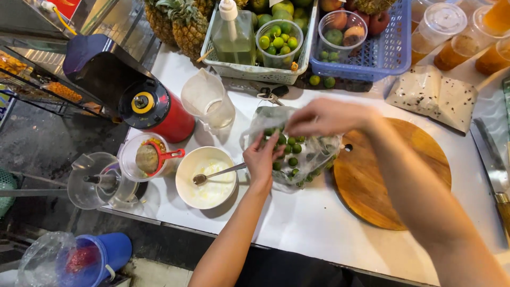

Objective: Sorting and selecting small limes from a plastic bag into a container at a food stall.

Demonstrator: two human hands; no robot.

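Note:
A clear plastic bag [313,154] full of small green limes lies on the white counter [297,218], left of a round wooden cutting board [404,180]. My left hand [261,158] holds the bag's near left side, fingers curled into the plastic. My right hand [324,118] reaches over from the right and pinches the bag's top edge, fingers closed on the plastic. Some limes show through the bag between both hands.
A white bowl with a spoon [206,178], a strainer cup [149,158], a clear pitcher [208,101] and a red juicer [156,109] stand left. Baskets of fruit [265,37] and lidded cups [451,37] line the back. A knife [494,165] lies at right.

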